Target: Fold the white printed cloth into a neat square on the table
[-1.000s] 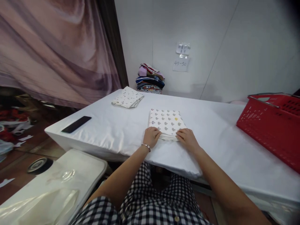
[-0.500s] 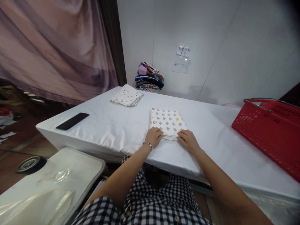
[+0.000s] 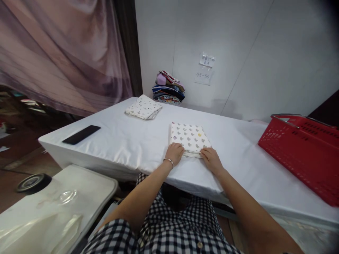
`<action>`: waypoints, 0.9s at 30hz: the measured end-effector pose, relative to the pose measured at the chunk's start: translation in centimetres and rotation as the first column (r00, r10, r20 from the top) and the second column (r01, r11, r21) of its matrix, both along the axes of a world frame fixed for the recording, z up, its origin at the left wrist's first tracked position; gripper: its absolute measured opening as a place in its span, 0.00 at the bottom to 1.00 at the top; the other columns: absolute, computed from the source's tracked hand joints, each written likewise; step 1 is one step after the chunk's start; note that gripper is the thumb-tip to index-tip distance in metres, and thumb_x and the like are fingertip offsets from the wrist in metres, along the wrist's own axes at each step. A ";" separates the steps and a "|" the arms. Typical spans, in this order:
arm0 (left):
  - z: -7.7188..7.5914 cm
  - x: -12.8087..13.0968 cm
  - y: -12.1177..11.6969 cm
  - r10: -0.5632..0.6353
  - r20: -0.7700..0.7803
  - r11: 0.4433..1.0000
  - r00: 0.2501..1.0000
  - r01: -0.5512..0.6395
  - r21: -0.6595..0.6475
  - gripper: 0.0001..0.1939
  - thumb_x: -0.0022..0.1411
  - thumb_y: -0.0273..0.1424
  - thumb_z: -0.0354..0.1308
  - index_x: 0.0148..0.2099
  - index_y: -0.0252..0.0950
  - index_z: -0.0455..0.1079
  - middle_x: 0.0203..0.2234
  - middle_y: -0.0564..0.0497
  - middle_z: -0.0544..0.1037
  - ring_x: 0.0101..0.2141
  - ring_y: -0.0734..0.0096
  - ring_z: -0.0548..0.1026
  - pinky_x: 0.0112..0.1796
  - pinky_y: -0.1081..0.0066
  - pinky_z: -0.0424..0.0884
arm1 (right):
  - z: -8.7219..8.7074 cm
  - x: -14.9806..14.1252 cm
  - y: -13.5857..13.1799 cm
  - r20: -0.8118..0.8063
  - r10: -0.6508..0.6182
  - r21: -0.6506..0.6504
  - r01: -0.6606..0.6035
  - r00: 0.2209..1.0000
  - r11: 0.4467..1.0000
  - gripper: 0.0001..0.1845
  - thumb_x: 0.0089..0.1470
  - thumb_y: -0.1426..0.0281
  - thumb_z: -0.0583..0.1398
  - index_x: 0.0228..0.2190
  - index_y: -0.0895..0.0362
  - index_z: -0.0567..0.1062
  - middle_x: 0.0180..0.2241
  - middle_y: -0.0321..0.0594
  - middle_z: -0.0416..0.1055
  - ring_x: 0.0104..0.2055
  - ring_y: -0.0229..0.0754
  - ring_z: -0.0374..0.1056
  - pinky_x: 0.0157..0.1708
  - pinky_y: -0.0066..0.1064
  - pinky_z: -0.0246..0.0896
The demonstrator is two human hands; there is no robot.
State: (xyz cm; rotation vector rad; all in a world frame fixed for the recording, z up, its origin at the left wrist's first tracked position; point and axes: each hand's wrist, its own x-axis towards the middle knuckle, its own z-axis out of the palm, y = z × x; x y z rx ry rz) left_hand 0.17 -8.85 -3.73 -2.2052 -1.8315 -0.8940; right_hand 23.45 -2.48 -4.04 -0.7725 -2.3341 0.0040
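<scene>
In front of me on the white-covered table (image 3: 238,158) lies a folded white cloth (image 3: 189,135) printed with grey shapes and one yellow one. My left hand (image 3: 174,152) grips its near left corner, fingers on top. At the near right corner, my right hand (image 3: 210,157) pinches the layered edge. Both thumbs are mostly hidden. Farther back on the left, a second folded white cloth (image 3: 143,107) with small dark prints lies apart from my hands.
A red plastic basket (image 3: 296,151) stands on the table's right. A black flat slab (image 3: 81,134) lies near the left edge. Stacked folded fabrics (image 3: 168,88) stand by the back wall. Lower left is a white side table (image 3: 87,183) with a dark round object (image 3: 34,183).
My hands keep their hold on the near corners of the cloth, which lies in the same place. The view has shifted slightly.
</scene>
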 end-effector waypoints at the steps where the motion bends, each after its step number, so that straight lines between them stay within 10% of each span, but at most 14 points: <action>1: 0.0 0.0 0.0 -0.007 0.006 1.000 1.000 0.007 -0.001 0.11 0.64 0.35 0.48 0.36 0.38 0.71 0.36 0.49 0.72 0.38 0.67 0.65 0.40 0.65 0.61 | 0.1 0.1 0.0 0.014 0.004 0.007 -0.004 1.000 1.000 0.12 0.59 0.66 0.51 0.38 0.55 0.74 0.40 0.44 0.71 0.43 0.45 0.64 0.44 0.40 0.57; 27: 0.3 0.1 0.6 0.017 0.043 0.998 0.999 -0.015 -0.053 0.14 0.64 0.37 0.47 0.36 0.38 0.72 0.35 0.49 0.73 0.38 0.67 0.66 0.40 0.65 0.60 | 1.8 -2.4 -0.2 0.126 -0.051 0.003 0.052 0.991 0.999 0.12 0.58 0.70 0.51 0.39 0.54 0.73 0.39 0.44 0.70 0.41 0.45 0.63 0.40 0.37 0.59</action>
